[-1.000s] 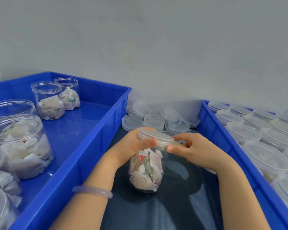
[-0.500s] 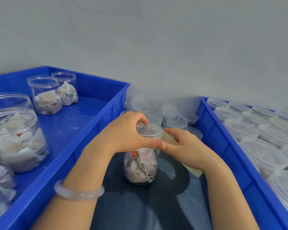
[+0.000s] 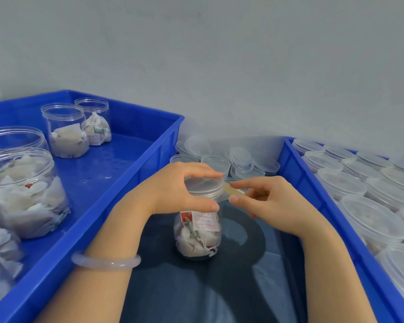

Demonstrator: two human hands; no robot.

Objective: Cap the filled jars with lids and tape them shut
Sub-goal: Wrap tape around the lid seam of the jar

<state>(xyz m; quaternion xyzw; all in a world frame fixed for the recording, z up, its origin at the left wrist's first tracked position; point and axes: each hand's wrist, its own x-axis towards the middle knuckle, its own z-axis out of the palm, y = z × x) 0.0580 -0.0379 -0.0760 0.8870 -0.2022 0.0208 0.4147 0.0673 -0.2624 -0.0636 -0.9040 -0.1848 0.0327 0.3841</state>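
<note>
The work surface (image 3: 231, 287) is a dark, glossy sheet lying between two blue crates, with a plain grey wall (image 3: 219, 66) behind. Compared with half a second earlier, the right hand (image 3: 273, 203) has drawn away to the right from the left thumb, and a tan tape strip (image 3: 233, 191) now shows, stretched from the rim of the lid (image 3: 204, 187) to that hand. One second earlier the lid was tilted — it now sits level on the jar (image 3: 196, 234). The jar stands upright at the centre of the dark surface and holds white sachets and a red-printed label. The left hand (image 3: 173, 190), with a pale bracelet (image 3: 105, 262) at the wrist, grips the lid, fingers curled over the top and thumb on the front of the rim. The right hand pinches the strip's free end between thumb and forefinger. The left crate (image 3: 168, 145) holds uncapped jars (image 3: 65, 129) part-filled with white sachets. The right crate (image 3: 313, 190) holds rows of capped jars (image 3: 341, 183), contents unclear. Loose lids (image 3: 240, 159) are heaped against the wall — between the two crates.
</note>
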